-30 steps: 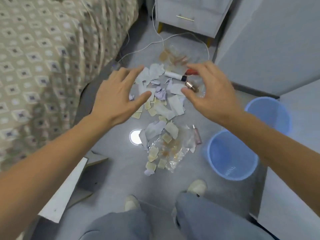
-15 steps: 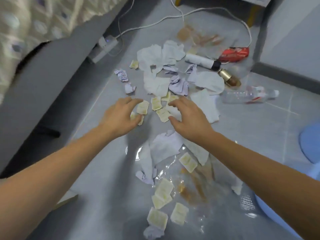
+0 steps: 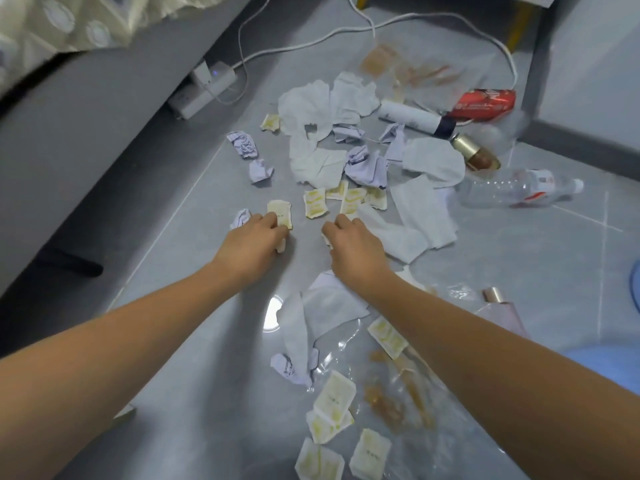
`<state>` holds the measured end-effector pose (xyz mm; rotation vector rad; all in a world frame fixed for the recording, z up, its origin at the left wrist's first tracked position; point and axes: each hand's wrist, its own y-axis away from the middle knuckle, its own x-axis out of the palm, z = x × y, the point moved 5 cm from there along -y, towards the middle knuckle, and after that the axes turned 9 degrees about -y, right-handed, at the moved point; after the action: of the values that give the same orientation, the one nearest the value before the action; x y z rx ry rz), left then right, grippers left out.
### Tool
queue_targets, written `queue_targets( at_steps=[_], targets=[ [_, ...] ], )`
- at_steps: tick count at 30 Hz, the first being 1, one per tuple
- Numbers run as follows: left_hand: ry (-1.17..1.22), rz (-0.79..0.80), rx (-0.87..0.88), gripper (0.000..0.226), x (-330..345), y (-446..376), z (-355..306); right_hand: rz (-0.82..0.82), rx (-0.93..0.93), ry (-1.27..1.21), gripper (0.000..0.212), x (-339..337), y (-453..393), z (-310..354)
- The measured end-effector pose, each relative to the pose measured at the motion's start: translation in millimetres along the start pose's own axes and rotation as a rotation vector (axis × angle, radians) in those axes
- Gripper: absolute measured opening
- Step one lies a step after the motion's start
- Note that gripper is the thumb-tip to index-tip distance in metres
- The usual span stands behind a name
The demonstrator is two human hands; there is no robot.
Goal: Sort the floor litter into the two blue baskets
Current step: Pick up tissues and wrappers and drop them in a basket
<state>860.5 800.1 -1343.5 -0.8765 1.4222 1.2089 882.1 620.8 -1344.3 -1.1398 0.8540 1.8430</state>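
Grey tiled floor [image 3: 519,258], glossy, carrying the whole scatter of litter between a grey bed base on my left and a wall on my right.

Item: my left hand [image 3: 254,242], knuckles up, fingers curled down onto a yellow-stained paper packet [image 3: 280,212]; whether the pinch has closed on it I cannot tell.

Item: my right hand [image 3: 353,245], also knuckles up, fingers bent against the floor with a pale scrap showing at its thumb side; grip likewise unclear.

Item: more yellow-stained packets [image 3: 317,202] in a loose row just beyond both hands, and another cluster [image 3: 334,400] near the bottom edge on clear plastic film [image 3: 408,407].

Item: white tissues [image 3: 304,105], crumpled, spread through the middle of the pile; one flat tissue [image 3: 420,211] lies just right of my right hand.

Item: lilac paper balls [image 3: 244,145], several, left of and among the tissues.

Item: red can [image 3: 483,103], white tube with dark cap [image 3: 415,117], gold-capped bottle [image 3: 476,152] and clear plastic bottle [image 3: 516,192], all lying on their sides at the far right of the heap.

Item: pink bottle [image 3: 502,308] near my right forearm.

Item: blue basket [image 3: 613,365], only a blurred part visible at the right edge; a blue rim [image 3: 635,289] shows above it.

Item: white power strip [image 3: 204,88] with white cable [image 3: 415,19], against the bed base.
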Motion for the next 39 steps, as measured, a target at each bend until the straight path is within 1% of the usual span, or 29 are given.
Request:
queue_targets(
  at_steps=[3,5,7,10,15,18,21,24,27,29,31,33,35,37,39],
  targets=[
    [0.012,-0.055,0.001,0.011,-3.8,5.8,-3.9,-0.033,-0.021,0.017,0.03,-4.0,5.8,0.6],
    [0.018,-0.107,0.005,0.009,-9.2,7.2,-5.0,-0.145,-0.038,0.015,0.029,-10.5,5.3,-2.1],
    [0.019,-0.165,0.033,0.01,-20.7,6.9,-9.3,-0.242,-0.066,-0.023,0.023,-19.5,8.1,-3.9],
    [0.043,-0.248,0.072,0.014,-53.8,6.1,-20.8,-0.354,-0.091,-0.126,0.013,-45.7,17.9,-1.6],
    [0.077,-0.343,0.17,0.017,-122.2,-4.2,-62.6,-0.46,-0.03,-0.264,0.007,-108.0,49.3,-11.8],
    [0.107,-0.375,0.277,0.018,-162.1,-17.8,-106.8,-0.513,0.043,-0.314,0.006,-148.0,79.1,-29.8],
    [0.149,-0.411,0.439,0.017,-203.4,-27.9,-168.1,-0.61,0.126,-0.304,0.006,-195.0,124.7,-53.6],
    [0.169,-0.454,0.64,0.016,-241.6,-28.7,-242.0,-0.727,0.225,-0.274,0.008,-244.4,189.1,-82.0],
    [0.205,-0.518,0.786,0.017,-274.1,-19.2,-314.6,-0.833,0.347,-0.245,0.008,-282.7,261.6,-108.5],
    [0.244,-0.538,0.886,0.015,-286.6,-6.2,-359.2,-0.884,0.455,-0.233,0.007,-297.4,307.9,-126.4],
    [0.279,-0.524,0.96,0.014,-287.5,5.9,-398.2,-0.942,0.556,-0.243,0.006,-303.1,349.7,-142.4],
    [0.3,-0.485,0.986,0.014,-278.9,13.8,-429.1,-0.966,0.648,-0.228,0.008,-299.9,381.9,-156.0],
    [0.291,-0.449,0.999,0.017,-266.1,19.4,-450.6,-0.929,0.723,-0.22,0.008,-288.8,400.2,-167.4],
    [0.275,-0.412,0.992,0.029,-256.9,21.5,-458.5,-0.857,0.756,-0.197,0.008,-278.1,403.8,-172.4],
    [0.282,-0.402,0.953,0.037,-255.4,18.4,-448.7,-0.821,0.741,-0.168,0.014,-272.6,396.3,-170.0]
  ],
)
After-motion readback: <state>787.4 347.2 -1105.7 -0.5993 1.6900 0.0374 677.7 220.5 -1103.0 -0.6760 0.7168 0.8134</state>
